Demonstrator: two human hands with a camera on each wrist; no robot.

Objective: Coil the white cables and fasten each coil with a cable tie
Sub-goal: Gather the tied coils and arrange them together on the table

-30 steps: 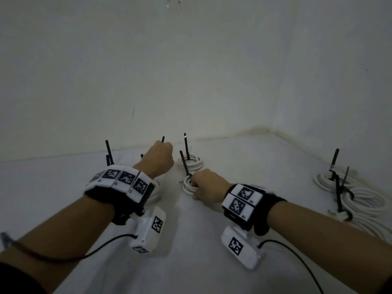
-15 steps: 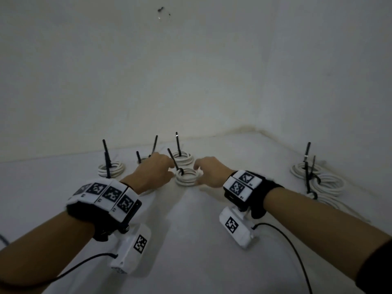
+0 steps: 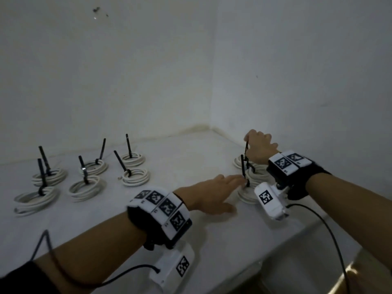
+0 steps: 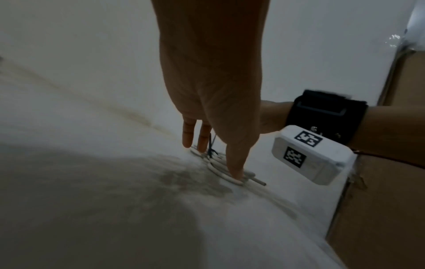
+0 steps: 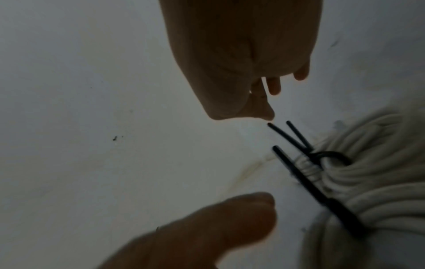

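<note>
The left hand [image 3: 214, 193] reaches across the worktop [image 3: 191, 158] toward the right-hand group of white coils [image 3: 250, 177], its fingers [image 4: 234, 163] stretched out straight and holding nothing. In the left wrist view the thumb tip rests on the near coil [image 4: 220, 169] and two fingertips sit at its far edge, beside a black tie [image 4: 211, 145] standing up from it. The right hand [image 3: 259, 146] is farther back, over the same group. In the head view its fingers appear to close around the tip of an upright tie [image 3: 246, 148], but in the right wrist view the pinched thumb and forefinger end just short of the tie tips [image 5: 287, 134], so I cannot tell whether anything is gripped. Three tie tails rise from the coils [image 5: 368, 182] there, and one tie loops around a bundle of cable. The coils in this group lie touching or overlapping each other close to the right wall. Well apart, on the left of the worktop, six more coils [image 3: 135, 177] lie flat in loose rows, each bound by a black tie [image 3: 121, 164] whose tail points upward. Both wrists carry black bands with white marker blocks [image 3: 163, 204] and a white camera box [image 3: 268, 200] hanging under each.
</note>
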